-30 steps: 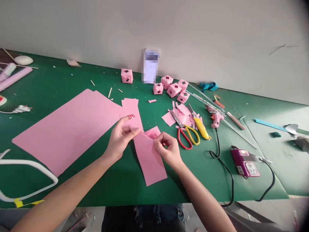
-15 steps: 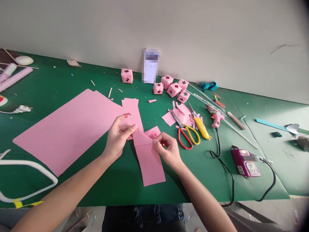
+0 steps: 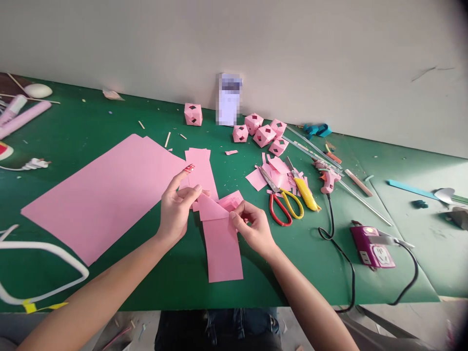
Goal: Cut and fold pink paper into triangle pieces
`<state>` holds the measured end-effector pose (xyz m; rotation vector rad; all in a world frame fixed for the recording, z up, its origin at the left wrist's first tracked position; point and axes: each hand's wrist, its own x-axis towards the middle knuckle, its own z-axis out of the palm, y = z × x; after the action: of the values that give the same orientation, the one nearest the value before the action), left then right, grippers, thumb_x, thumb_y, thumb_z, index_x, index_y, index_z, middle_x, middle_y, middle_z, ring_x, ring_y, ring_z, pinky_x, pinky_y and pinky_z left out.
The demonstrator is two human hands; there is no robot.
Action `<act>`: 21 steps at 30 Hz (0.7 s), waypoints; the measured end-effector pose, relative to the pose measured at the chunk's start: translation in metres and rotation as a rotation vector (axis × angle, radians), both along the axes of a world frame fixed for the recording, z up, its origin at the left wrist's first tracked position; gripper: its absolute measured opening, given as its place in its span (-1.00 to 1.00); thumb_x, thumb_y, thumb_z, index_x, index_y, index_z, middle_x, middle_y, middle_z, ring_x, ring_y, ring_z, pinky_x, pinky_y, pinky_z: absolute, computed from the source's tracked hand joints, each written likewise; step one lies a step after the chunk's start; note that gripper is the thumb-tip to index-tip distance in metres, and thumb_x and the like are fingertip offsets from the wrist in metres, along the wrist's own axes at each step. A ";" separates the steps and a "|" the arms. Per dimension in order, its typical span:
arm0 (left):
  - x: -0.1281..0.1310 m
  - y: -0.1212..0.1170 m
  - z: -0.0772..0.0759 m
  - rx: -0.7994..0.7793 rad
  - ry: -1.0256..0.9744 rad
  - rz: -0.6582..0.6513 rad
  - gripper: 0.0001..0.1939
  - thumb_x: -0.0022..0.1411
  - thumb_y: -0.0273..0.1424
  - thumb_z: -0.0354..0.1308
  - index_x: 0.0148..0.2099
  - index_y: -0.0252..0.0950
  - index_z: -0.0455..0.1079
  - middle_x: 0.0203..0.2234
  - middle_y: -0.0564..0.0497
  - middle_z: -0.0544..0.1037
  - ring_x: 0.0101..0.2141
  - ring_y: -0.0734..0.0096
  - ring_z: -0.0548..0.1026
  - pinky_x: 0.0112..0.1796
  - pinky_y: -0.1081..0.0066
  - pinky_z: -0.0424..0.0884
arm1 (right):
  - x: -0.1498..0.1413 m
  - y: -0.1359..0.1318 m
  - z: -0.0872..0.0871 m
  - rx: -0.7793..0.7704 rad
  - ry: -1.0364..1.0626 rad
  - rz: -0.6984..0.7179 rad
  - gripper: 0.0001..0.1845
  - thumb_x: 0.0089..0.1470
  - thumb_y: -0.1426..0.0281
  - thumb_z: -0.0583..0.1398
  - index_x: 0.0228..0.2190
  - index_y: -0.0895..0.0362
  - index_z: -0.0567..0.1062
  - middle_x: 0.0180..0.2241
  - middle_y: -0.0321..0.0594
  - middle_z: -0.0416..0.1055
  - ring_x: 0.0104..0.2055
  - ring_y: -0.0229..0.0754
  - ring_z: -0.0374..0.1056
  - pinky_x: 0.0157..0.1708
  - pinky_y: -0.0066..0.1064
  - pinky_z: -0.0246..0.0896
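Between my hands is a pink paper strip [image 3: 224,251], its top folded into a slanted flap and its lower part hanging toward the table's front edge. My left hand [image 3: 177,204] pinches the flap's left corner between thumb and finger, with the index finger raised. My right hand [image 3: 253,225] is closed on the flap's right corner. Behind the held strip lie more cut pink strips [image 3: 199,168] and a small folded pink piece [image 3: 232,200], partly hidden. To the left of my left hand are large pink sheets [image 3: 106,195].
Scissors [image 3: 280,195] and a yellow utility knife [image 3: 306,194] lie on pink scraps [image 3: 258,179] at right. Beyond are a glue gun [image 3: 328,179] and a purple power box [image 3: 373,247] with cables. Pink paper polyhedra [image 3: 263,135] and a blurred phone-like panel [image 3: 228,102] stand near the wall.
The held strip has swung slightly left at its lower end and hangs straighter. My left hand has shifted a little left with its corner; my right hand barely moved.
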<state>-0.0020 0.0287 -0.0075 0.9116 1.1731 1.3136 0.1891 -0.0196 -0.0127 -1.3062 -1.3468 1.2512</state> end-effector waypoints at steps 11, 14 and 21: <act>-0.001 0.002 -0.006 0.031 0.068 -0.010 -0.24 0.27 -0.19 0.38 0.44 -0.14 0.24 -0.23 -0.05 0.71 -0.23 0.18 0.71 -0.25 0.31 0.62 | 0.002 -0.001 0.000 -0.004 0.001 0.020 -0.64 0.19 0.15 0.25 -0.52 0.06 0.35 -0.56 -0.35 0.31 -0.52 -0.27 0.12 -0.48 -0.39 0.03; -0.002 0.003 -0.006 0.034 0.057 -0.001 -0.21 0.23 -0.21 0.43 0.43 -0.15 0.26 -0.26 -0.04 0.72 -0.24 0.18 0.71 -0.22 0.29 0.63 | 0.002 -0.001 0.000 0.010 -0.005 0.005 -0.64 0.18 0.16 0.26 -0.52 0.06 0.33 -0.57 -0.37 0.27 -0.52 -0.28 0.09 -0.48 -0.40 0.00; -0.003 0.004 -0.008 0.048 0.107 -0.015 -0.14 0.27 -0.17 0.40 0.50 -0.16 0.14 -0.28 -0.06 0.72 -0.25 0.16 0.72 -0.13 0.20 0.64 | 0.001 -0.001 -0.001 0.005 0.004 -0.002 -0.60 0.19 0.10 0.26 -0.52 0.07 0.34 -0.56 -0.37 0.28 -0.52 -0.29 0.10 -0.49 -0.40 0.00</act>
<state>-0.0049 0.0322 -0.0155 1.0347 1.2186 1.2990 0.1900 -0.0202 -0.0141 -1.3009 -1.3442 1.2477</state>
